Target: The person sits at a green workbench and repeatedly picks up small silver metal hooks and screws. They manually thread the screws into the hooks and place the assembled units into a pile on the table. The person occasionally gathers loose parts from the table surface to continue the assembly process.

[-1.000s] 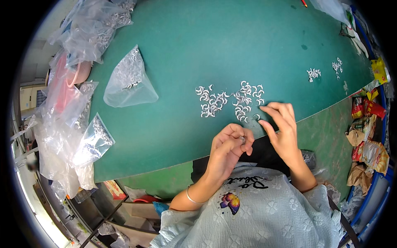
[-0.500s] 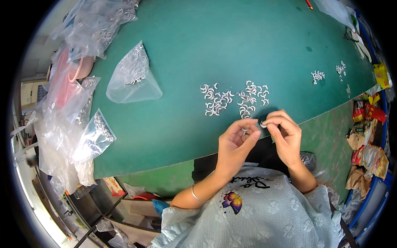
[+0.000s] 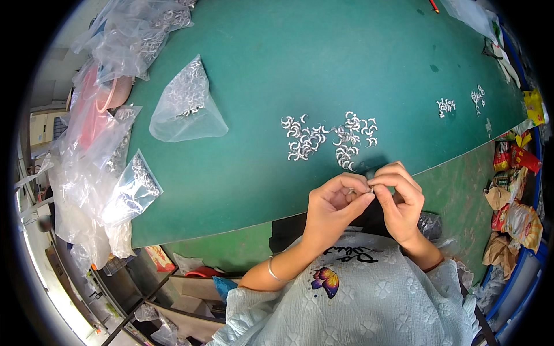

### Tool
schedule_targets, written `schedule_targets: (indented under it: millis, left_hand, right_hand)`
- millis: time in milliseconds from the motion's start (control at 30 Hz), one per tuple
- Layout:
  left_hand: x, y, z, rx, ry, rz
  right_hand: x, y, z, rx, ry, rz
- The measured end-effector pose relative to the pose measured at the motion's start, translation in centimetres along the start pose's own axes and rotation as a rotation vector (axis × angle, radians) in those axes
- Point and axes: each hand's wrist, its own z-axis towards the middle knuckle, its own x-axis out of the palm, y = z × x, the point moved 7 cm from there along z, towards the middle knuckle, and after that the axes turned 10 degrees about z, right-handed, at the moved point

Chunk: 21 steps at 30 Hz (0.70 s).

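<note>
Fingers (image 3: 393, 180) brought together — silver piece (image 3: 371, 188), axis hidden

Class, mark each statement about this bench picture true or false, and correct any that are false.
1. The fingertips of the left hand and right hand are close together. True.
2. The tabletop is white. False: the table is green.
3. Loose silver crescents lie on the table beyond the hands. True.
4. A bracelet circles the right wrist. False: the bracelet is on the left wrist.
5. The shirt bears a butterfly. True.
6. The pink basket is at the picture's right. False: the basket is at the left, beside plastic bags.
</note>
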Motion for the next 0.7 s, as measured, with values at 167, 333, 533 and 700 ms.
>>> schedule_targets:
  millis: [167,333,533,700]
  left_hand:
    - [0.1,-0.8,-0.2,0.048,-0.031,0.043]
    - [0.1,-2.1,-0.3,0.142,-0.056,0.228]
    - [0.1,-2.1,-0.3,0.171,-0.068,0.240]
    - [0.1,-2.3,-0.4,0.179,-0.068,0.261]
  right_hand:
    - [-0.3,-0.2,0.2,0.063,0.042,0.115]
    - [-0.2,-0.1,0.2,0.078,0.064,0.134]
    - [-0.4,0.0,0.5,0.064,0.092,0.130]
    - [-0.4,0.5,0.6,0.022,0.095,0.103]
